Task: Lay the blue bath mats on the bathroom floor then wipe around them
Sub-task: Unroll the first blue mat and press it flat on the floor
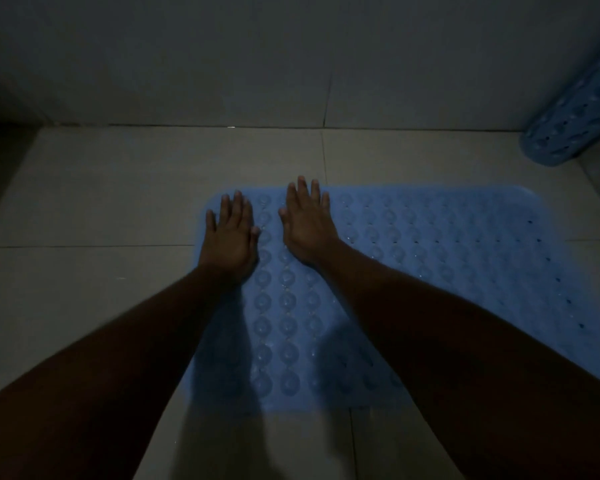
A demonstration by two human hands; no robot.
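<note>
A blue bath mat [430, 271] with rows of round bumps and small holes lies flat on the pale tiled floor, in the middle and right of the head view. My left hand [231, 233] rests palm down on the mat's far left corner, fingers spread. My right hand [307, 225] lies flat on the mat just to its right, fingertips at the far edge. Neither hand holds anything. A second blue mat [575, 116], rolled up, leans in the far right corner against the wall.
Pale floor tiles [101, 202] with grout lines stretch to the left and in front of the mat. A tiled wall [291, 64] rises just beyond the mat's far edge. The room is dim, and the far left corner is dark.
</note>
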